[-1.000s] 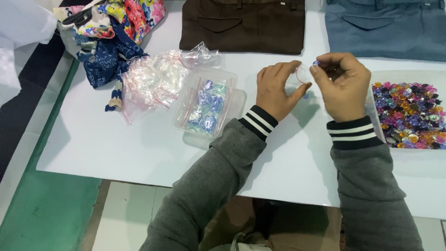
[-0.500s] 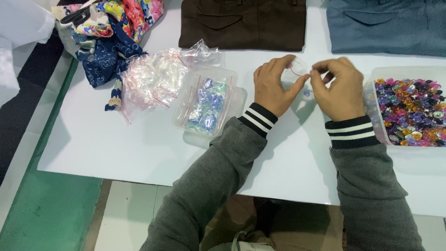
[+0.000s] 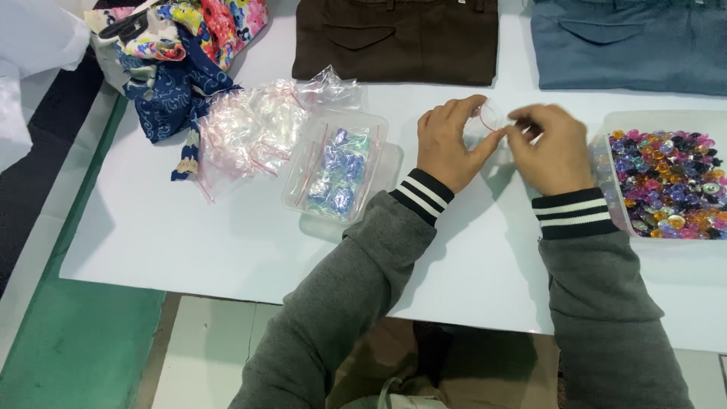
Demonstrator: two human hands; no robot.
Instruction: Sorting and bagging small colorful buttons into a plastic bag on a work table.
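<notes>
My left hand and my right hand meet above the white table, and both pinch a small clear zip bag with a red seal line. What is inside the bag cannot be made out. A clear tray of colourful gems sits just right of my right hand. Left of my left hand stands a clear plastic box that holds small filled bags with blue and pale pieces.
A heap of empty clear zip bags lies left of the box. Folded brown trousers and blue trousers lie along the far edge. A bundle of patterned cloth sits at the far left corner.
Both hands have drawn closer together around the small bag and lowered slightly toward the table. The box, the tray and the heap of bags have not moved.
</notes>
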